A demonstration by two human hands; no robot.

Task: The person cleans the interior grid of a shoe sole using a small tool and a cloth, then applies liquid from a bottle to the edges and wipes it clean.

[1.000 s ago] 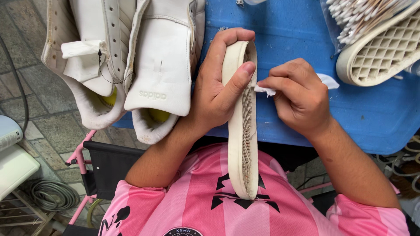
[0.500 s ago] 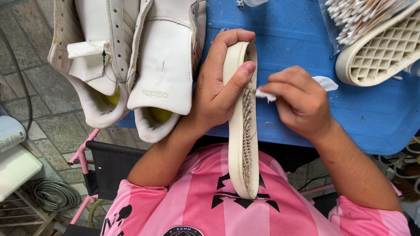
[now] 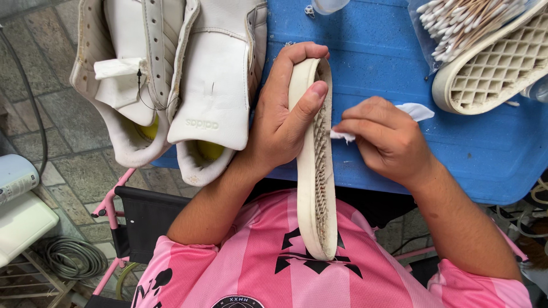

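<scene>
Head cam view: my left hand point(image 3: 279, 122) is wrapped around a cream shoe sole point(image 3: 315, 171), held on edge between the blue table point(image 3: 377, 51) and my pink shirt, thumb on the tread. My right hand point(image 3: 388, 140) pinches a small white wipe point(image 3: 345, 136) right against the sole's tread. Two white sneakers point(image 3: 171, 85) lie left of it, cotton swabs point(image 3: 462, 23) top right.

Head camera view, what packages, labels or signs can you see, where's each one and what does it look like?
Clear plastic bag of cotton swabs: top right on the blue table, under a sole.
Embossed logo on the white shoe tongue: upper left, white on white.
White container with a printed label: far left edge, cylindrical.
Round badge: bottom, on the pink shirt.
</scene>
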